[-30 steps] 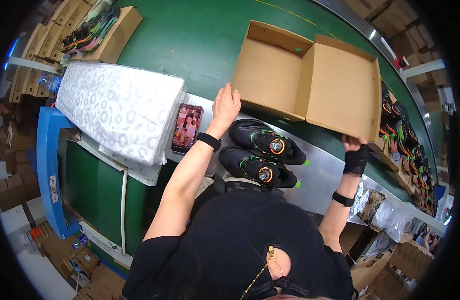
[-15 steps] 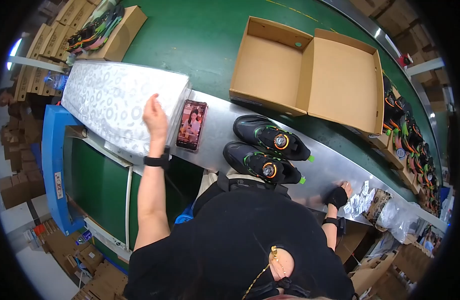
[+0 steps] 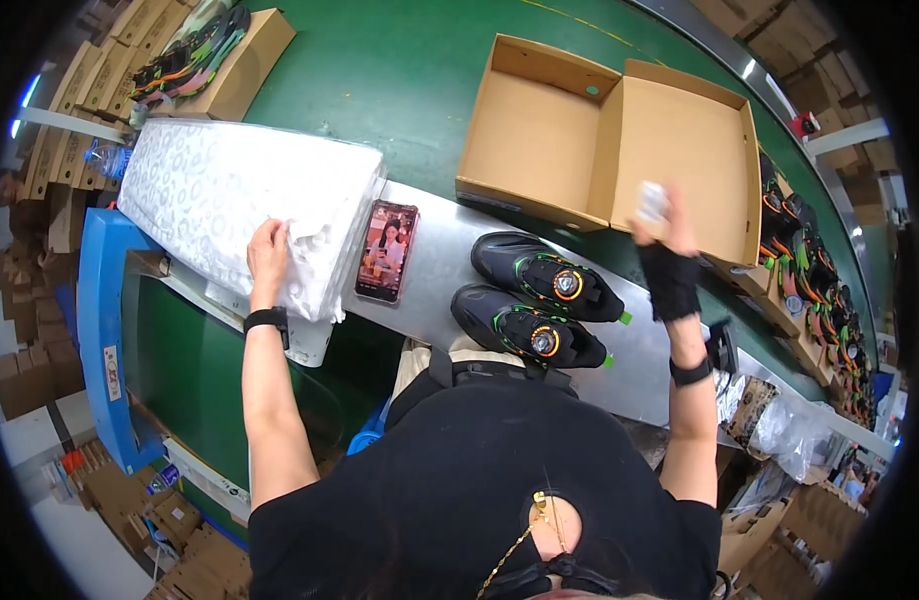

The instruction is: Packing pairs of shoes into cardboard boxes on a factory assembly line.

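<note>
My left hand (image 3: 268, 256) pinches the crumpled edge of a top sheet of white patterned tissue paper (image 3: 314, 245), on a thick stack of such sheets. My right hand (image 3: 669, 262), in a black fingerless glove, is raised in front of the open cardboard shoebox (image 3: 539, 135). A small white sachet (image 3: 651, 203) is held in its fingers, blurred by motion. Side by side on the metal bench between my hands lie two black shoes, the farther shoe (image 3: 504, 258) and the nearer shoe (image 3: 479, 308), both with round orange-ringed dials and green tabs.
A phone (image 3: 386, 252) playing video lies between the paper stack and the shoes. More sachets (image 3: 727, 398) lie at the right, partly behind my forearm, beside a clear plastic bag (image 3: 784, 432). More shoes line the right edge (image 3: 804, 265). A blue frame (image 3: 109, 330) stands at the left.
My right hand has risen from the sachet pile to the shoebox with a sachet. My left hand has come down and toward me, and the tissue sheet's edge is now bunched up in it.
</note>
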Demonstrator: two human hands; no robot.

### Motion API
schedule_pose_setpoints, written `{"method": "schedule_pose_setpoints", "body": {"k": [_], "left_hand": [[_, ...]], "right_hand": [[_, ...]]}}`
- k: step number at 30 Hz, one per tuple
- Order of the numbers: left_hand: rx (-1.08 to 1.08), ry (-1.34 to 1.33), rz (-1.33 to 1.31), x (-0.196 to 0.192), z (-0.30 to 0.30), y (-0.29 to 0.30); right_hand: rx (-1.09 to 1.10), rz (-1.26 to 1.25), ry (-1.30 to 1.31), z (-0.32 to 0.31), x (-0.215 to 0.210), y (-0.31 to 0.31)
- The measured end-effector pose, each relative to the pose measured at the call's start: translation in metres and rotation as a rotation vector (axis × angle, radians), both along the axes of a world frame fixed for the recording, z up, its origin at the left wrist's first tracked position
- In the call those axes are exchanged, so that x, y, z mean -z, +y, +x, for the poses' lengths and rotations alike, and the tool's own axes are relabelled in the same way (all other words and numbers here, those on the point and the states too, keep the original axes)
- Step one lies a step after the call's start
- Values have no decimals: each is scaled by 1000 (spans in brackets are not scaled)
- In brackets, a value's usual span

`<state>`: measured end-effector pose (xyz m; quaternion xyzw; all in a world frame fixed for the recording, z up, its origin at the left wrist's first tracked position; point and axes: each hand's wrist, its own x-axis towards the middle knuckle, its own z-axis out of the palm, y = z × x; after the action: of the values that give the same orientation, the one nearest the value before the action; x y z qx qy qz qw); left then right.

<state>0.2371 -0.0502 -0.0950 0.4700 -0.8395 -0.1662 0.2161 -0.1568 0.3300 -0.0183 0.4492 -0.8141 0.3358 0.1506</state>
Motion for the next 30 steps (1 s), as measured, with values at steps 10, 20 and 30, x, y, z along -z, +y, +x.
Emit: {"method": "schedule_pose_setpoints", "body": {"k": [10,20,30], "left_hand": [[-174,249,-363,-175,5,-2],[616,593,115,-215,-229,120],[936,365,-491,-166,-349,166]], "right_hand": [[-309,989,253,-20,31,-45],[-810,-80,-986,50,-83,-73],[330,-629,-281,-138,-57,19]]}}
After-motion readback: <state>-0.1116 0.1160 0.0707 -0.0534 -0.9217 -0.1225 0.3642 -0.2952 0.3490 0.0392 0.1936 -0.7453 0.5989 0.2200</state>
